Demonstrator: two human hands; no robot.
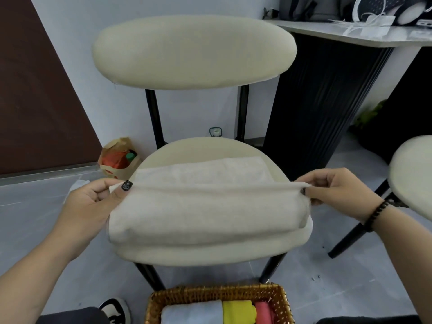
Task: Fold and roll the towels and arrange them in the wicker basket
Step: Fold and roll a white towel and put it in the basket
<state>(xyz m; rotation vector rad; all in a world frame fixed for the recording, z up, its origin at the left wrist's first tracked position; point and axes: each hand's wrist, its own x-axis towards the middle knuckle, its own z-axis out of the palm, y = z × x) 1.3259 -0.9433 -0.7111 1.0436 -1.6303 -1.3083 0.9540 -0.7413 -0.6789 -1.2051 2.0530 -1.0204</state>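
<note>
**Cream towel held by both ends over the chair seat**

Cream terry cloth, the towel (208, 206) lies across the seat of the chair (194, 52), its long axis running left to right. A thick fold sags over the near edge of the seat, while a thinner single layer lies flat on the far part. The raised top edge runs as a taut line between the two hands.

The left hand (91, 202) pinches the left end of that edge between thumb and curled fingers; the dark-painted thumbnail sits on top of the cloth. The right hand (339, 190) pinches the right end the same way, and most of its thumb is hidden behind the fold. How many layers the near fold holds cannot be made out.

Near the bottom edge, the basket (275, 298) stands on the floor just in front of the chair, with its near half cut off. Inside lie three rolled towels side by side: a pale blue roll (194, 312) on the left, a yellow roll (238, 312) in the middle and a pink roll (264, 312) on the right, all cut off below.

A shoe (117, 309) shows at the lower left, partly cropped. At the far left a paper bag (119, 157) stands on the floor, its contents hard to tell.
</note>
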